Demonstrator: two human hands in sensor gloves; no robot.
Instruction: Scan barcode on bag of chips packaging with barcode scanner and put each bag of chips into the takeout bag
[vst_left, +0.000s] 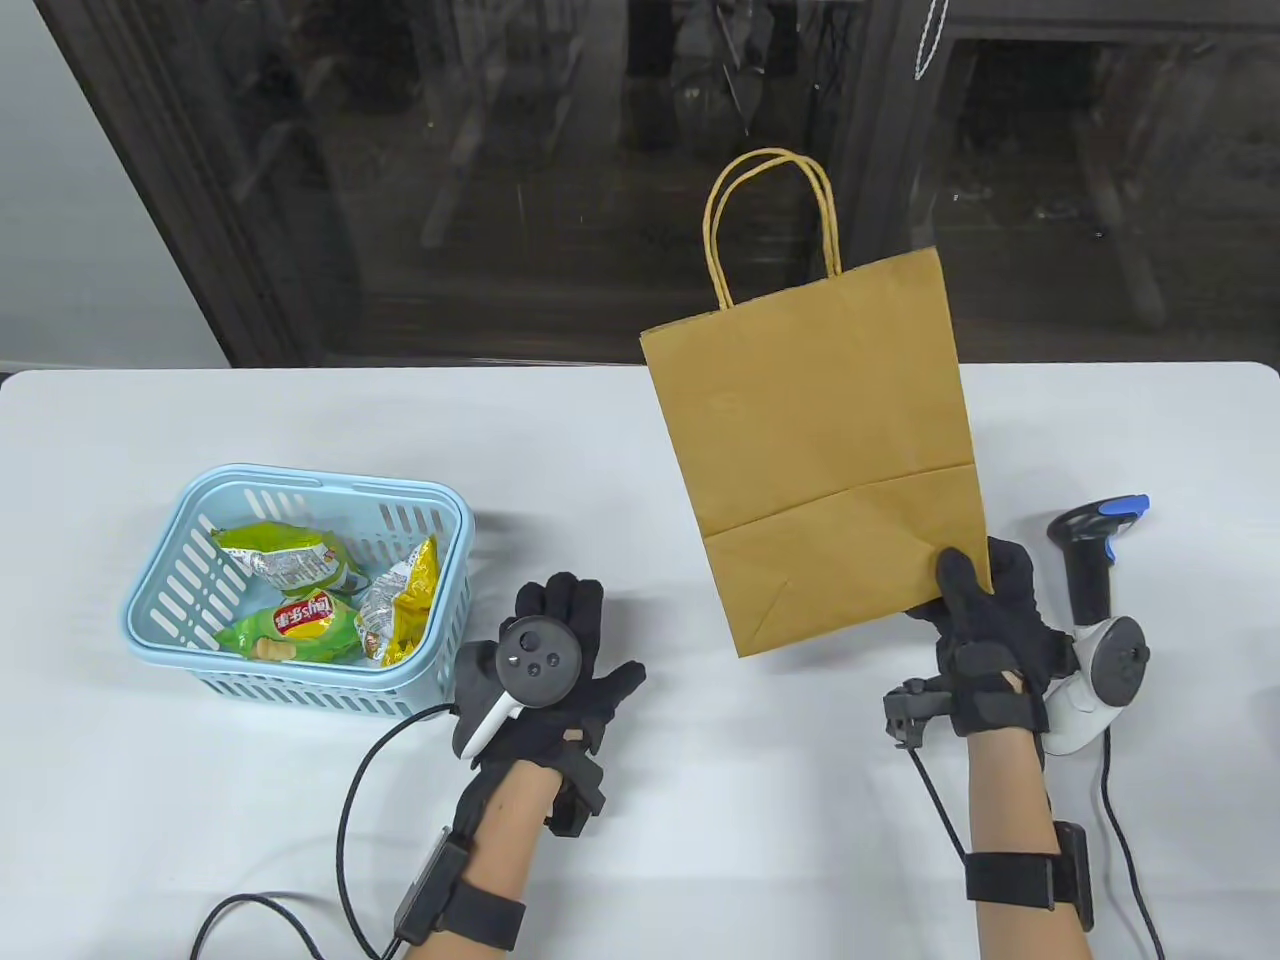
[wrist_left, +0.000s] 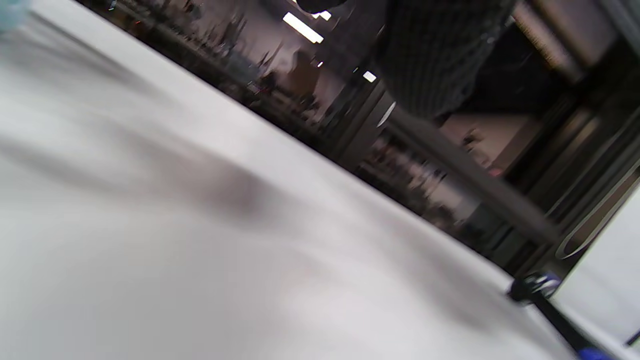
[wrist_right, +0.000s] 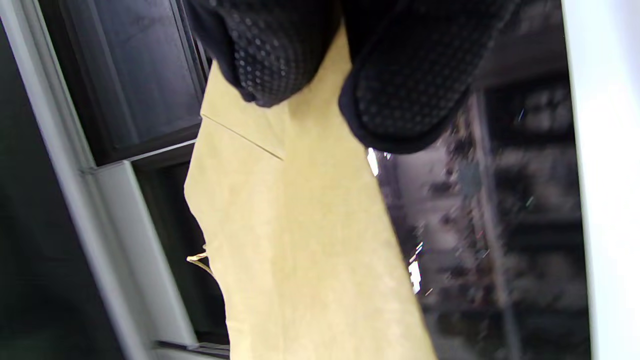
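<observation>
A flat-folded brown paper takeout bag (vst_left: 820, 440) with twisted handles is held upright above the table. My right hand (vst_left: 985, 605) pinches its lower right corner between thumb and fingers; in the right wrist view the fingertips (wrist_right: 400, 100) clamp the bag (wrist_right: 300, 240). Several bags of chips (vst_left: 300, 625), green and yellow, lie in a light blue basket (vst_left: 160, 600) at the left. My left hand (vst_left: 570, 640) hovers flat, fingers spread, right of the basket, holding nothing. A black barcode scanner (vst_left: 1090, 550) with blue trim stands at the far right, also seen as the scanner (wrist_left: 540, 295) in the blurred left wrist view.
The white table (vst_left: 700, 800) runs to a dark glass wall behind. Cables trail from both wrists along the front edge. The scanner's white stand (vst_left: 1075, 720) sits just right of my right wrist.
</observation>
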